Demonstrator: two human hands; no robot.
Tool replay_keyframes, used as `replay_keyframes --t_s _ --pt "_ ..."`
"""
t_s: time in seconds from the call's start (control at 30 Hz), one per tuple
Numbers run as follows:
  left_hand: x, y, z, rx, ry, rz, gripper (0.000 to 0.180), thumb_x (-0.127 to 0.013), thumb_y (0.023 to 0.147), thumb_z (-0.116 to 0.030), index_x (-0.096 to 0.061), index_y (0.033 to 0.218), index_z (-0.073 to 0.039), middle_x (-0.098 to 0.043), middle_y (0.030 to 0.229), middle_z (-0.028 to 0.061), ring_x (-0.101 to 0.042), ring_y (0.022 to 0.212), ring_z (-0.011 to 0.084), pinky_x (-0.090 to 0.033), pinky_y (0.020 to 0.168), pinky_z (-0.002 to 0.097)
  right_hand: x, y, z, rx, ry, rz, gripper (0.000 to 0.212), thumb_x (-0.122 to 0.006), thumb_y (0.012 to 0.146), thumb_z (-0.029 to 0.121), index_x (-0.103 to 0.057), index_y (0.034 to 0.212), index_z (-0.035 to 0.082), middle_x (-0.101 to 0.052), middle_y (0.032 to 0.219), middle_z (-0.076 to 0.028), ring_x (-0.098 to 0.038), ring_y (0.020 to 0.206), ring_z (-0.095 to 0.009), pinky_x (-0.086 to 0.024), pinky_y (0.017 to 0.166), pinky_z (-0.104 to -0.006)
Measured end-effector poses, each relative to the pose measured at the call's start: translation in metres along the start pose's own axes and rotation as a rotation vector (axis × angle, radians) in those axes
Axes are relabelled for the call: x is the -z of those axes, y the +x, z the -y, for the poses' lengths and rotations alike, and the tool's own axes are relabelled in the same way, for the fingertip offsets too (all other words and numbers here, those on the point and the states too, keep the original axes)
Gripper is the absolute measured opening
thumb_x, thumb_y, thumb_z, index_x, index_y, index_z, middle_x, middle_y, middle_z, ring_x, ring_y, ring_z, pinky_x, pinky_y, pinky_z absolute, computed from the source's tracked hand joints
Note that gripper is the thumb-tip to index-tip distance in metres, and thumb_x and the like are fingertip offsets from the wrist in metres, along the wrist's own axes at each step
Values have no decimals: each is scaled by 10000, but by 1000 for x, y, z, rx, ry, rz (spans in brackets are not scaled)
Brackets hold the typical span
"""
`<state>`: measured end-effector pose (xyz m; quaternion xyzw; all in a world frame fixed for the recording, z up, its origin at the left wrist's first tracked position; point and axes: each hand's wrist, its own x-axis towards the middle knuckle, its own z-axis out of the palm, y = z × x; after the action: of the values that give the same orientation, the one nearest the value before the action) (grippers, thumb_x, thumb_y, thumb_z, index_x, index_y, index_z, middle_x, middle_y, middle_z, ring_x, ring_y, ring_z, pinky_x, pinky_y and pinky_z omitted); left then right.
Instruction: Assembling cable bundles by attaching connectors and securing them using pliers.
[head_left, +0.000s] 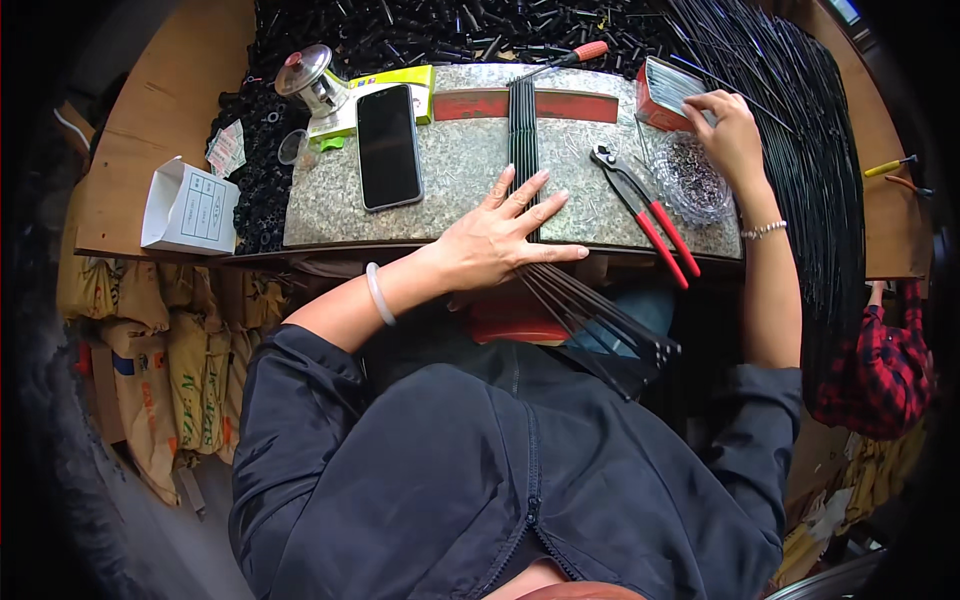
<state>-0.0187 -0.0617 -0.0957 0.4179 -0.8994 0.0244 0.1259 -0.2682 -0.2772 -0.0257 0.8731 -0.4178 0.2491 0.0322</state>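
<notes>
My left hand [492, 226] lies with spread fingers on a row of thin black rods [523, 125]. These lie side by side on a speckled grey board [465, 160], and their near ends fan out over my lap. At the right, my right hand [732, 135] is at the near edge of a red box [661, 115] of thin, pale pieces. Its thumb and fingers are curled together; whatever they pinch is too small to make out. Below that wrist, a clear bowl [703, 214] holds small metal bits. Red-handled pincers [650, 215] lie beside it.
A black phone [390, 150] lies on the board's left, beside a yellow-green box [420, 80]. A red-handled screwdriver [585, 52] lies at the back. Black parts [440, 30] are heaped beyond; long black rods [800, 140] hang at the right. A white carton [195, 208] stands left.
</notes>
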Motion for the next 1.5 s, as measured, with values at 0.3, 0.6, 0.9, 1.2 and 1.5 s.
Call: replay_keyframes --t_s 0.3,0.6,0.9,1.2,1.5 --pt "1 -3 -3 21 106 -18 715 -511 783 -122 -289 1330 -526 -326 1378 219 -303 1264 479 -237 1021 613 -27 29 -24 68 -3 107 136 -643 784 147 -647 833 21 -610 826 -83 -557 867 -251 -445 787 -334" --pt "-4 -4 0 42 22 -80 716 -564 742 -120 -360 1306 -511 -319 1407 175 -257 1304 451 -180 1058 585 -34 31 -30 80 -17 69 123 -622 796 181 -651 813 62 -591 859 -42 -548 897 -223 -472 773 -353" --pt "-3 -4 -1 55 3 -72 727 -556 741 -100 -357 1308 -508 -326 1405 170 -262 1303 450 -184 1056 588 -26 31 -22 198 -11 -98 108 -625 790 103 -645 870 33 -616 843 -57 -568 854 -226 -470 752 -317" --pt "-3 -3 0 30 40 -89 698 -501 785 -118 -308 1330 -507 -394 1341 193 -340 1251 458 -237 1031 601 -34 40 1 315 -83 -233 84 -559 841 55 -600 914 39 -619 870 -95 -596 823 -242 -482 727 -320" --pt "-1 -3 -1 53 20 -45 710 -606 728 -146 -373 1305 -489 -328 1401 169 -272 1298 447 -236 1030 600 2 33 23 -171 410 -180 248 -502 939 239 -620 1000 29 -638 849 -36 -568 715 -86 -456 638 -234"
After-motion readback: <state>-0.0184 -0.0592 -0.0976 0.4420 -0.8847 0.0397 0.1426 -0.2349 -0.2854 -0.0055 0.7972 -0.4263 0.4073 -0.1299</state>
